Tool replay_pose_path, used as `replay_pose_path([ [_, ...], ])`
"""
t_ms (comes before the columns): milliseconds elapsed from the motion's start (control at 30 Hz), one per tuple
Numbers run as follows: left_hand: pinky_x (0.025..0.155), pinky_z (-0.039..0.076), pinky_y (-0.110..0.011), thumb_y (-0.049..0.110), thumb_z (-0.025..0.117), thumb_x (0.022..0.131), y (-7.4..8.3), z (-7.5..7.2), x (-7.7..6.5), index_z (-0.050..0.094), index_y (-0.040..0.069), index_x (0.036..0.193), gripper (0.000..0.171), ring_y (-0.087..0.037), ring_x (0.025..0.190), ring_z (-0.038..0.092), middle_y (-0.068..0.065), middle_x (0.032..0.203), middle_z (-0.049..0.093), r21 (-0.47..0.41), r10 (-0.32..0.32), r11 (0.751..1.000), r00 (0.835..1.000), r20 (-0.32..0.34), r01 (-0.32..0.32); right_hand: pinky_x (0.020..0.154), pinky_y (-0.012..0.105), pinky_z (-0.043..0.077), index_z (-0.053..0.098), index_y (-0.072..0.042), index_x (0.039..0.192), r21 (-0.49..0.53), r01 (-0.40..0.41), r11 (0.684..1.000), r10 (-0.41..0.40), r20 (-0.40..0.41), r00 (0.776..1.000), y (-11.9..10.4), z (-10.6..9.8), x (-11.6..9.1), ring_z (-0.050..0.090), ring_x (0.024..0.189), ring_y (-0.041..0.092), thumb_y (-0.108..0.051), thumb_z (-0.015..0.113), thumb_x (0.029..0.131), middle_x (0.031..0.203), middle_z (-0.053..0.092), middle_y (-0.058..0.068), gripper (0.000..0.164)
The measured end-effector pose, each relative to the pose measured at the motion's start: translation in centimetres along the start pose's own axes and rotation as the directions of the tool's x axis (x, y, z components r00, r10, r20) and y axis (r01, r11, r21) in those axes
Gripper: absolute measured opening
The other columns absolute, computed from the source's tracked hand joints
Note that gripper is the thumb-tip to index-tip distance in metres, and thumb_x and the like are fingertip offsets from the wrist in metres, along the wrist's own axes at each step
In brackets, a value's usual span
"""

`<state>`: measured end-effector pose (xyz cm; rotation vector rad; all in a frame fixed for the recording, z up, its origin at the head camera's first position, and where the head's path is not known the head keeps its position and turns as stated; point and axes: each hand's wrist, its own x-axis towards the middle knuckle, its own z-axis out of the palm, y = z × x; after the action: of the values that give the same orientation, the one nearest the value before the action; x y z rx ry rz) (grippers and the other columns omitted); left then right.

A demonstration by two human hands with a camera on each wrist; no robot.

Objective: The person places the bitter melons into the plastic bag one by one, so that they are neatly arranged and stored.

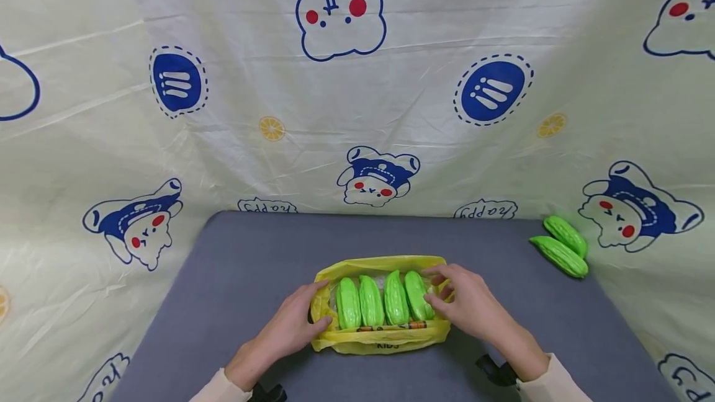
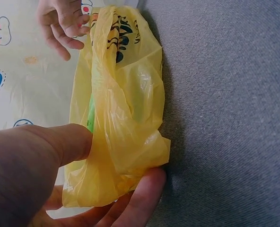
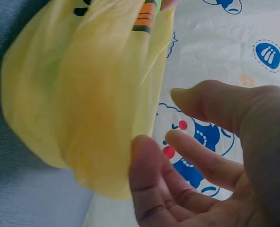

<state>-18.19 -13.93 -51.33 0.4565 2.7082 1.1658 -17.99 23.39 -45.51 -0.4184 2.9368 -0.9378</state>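
Observation:
A yellow plastic bag (image 1: 385, 345) lies open-topped on the table, with several green bitter melons (image 1: 395, 299) side by side in it. My left hand (image 1: 293, 321) grips the bag's left end, the thumb at the rim. In the left wrist view its fingers (image 2: 147, 194) curl against the outside of the yellow plastic. At the bag's right end is my right hand (image 1: 469, 303), its fingers spread and loosely bent near the rim and the rightmost melon. The right wrist view shows a fingertip (image 3: 144, 146) by the bag's edge and nothing between thumb and fingers.
Two more bitter melons (image 1: 564, 250) lie together at the far right corner of the grey table (image 1: 251, 247). A printed white sheet (image 1: 223, 160) hangs behind the table and down its sides. Each wrist wears a black strap (image 1: 497, 370).

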Motion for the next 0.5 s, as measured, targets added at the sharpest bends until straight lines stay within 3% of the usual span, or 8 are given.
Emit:
replay_pose_path([
  [333,0.121,0.054,-0.069,0.019,0.088,0.102,0.4,-0.2,-0.3,0.06,0.005,0.167,0.072,-0.048,0.149,0.066,-0.024,0.158,0.069,0.011,0.007,1.0,1.0,-0.019,-0.006,0.065,0.025,0.05,0.085,-0.018,0.13,-0.014,0.076,0.997,-0.077,-0.177,0.981,1.4,0.1,-0.6,0.056,0.075,-0.001,-0.013,0.091,0.102,0.103,0.074,-0.003,0.03],
  [500,0.121,0.054,-0.07,0.019,0.087,0.103,0.1,-0.1,-0.1,0.059,0.004,0.168,0.072,-0.049,0.149,0.065,-0.025,0.158,0.068,0.007,0.006,1.0,1.0,-0.001,-0.006,0.066,0.025,0.051,0.084,-0.015,0.127,0.001,0.08,0.997,-0.077,-0.253,0.964,2.5,0.2,-0.9,0.057,0.076,-0.001,-0.01,0.09,0.103,0.101,0.073,-0.006,0.026],
])
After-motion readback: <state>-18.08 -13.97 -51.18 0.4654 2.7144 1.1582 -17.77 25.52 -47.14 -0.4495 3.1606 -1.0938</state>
